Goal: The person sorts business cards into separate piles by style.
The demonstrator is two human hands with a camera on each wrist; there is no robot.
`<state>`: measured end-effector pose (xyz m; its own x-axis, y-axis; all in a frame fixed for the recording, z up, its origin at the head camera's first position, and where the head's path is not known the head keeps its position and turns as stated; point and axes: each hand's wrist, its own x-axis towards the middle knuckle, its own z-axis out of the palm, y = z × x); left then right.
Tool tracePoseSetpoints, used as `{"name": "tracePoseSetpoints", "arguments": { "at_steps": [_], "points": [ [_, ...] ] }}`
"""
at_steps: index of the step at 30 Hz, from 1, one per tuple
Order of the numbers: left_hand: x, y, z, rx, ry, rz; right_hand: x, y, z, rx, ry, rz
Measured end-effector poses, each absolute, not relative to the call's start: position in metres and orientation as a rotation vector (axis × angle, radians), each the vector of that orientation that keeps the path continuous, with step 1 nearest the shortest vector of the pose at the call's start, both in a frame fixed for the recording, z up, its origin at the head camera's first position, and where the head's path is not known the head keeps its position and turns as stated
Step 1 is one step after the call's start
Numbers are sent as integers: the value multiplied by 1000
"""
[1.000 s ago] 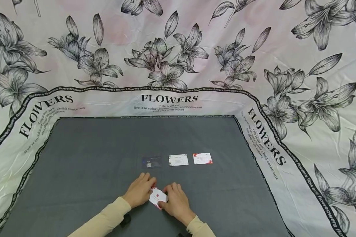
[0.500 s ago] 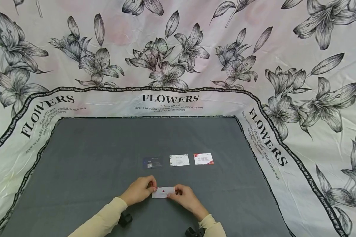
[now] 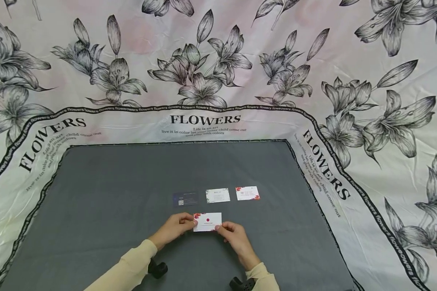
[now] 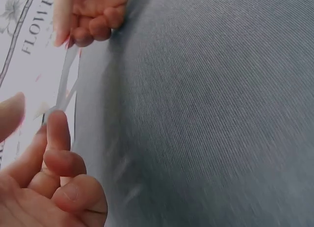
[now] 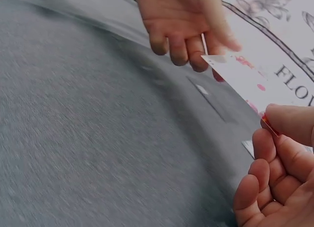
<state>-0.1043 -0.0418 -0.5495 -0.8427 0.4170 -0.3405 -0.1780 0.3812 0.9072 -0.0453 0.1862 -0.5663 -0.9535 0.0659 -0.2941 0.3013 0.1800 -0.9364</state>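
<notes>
A white business card [image 3: 208, 222] with red floral corners and a red dot is held up between both hands. My left hand [image 3: 172, 229] pinches its left edge between thumb and fingers. At the lower right corner, my right hand [image 3: 238, 241] pinches it the same way. In the right wrist view the card [image 5: 255, 84] stretches slantwise from one hand to the other, raised over the grey cloth. The left wrist view shows it nearly edge-on. Beyond the hands lie three cards in a row: a dark one [image 3: 185, 199], a pale one with leaf corners [image 3: 217, 195] and a white-and-red one [image 3: 247, 193].
Grey cloth [image 3: 113, 194] covers the work surface, bordered by a white band with black lettering [image 3: 205, 119] and lily prints. A black wrist device [image 3: 157, 269] sits under the left forearm, another black device [image 3: 241, 284] by the right cuff.
The card was slanted between the hands, then turned level, and now is lifted forward and tilted so its printed face shows fully. The right hand shifted rightward. The three cards stay in their row.
</notes>
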Motion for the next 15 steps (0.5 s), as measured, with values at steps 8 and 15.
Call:
{"name": "tracePoseSetpoints", "arguments": {
  "at_steps": [8,15],
  "points": [
    [-112,-10,-549,331,2186,1448,-48,212,-567,510,2208,-1949],
    [-133,25,-540,275,2268,1472,-67,237,-557,710,2308,-1964]
  ]
}}
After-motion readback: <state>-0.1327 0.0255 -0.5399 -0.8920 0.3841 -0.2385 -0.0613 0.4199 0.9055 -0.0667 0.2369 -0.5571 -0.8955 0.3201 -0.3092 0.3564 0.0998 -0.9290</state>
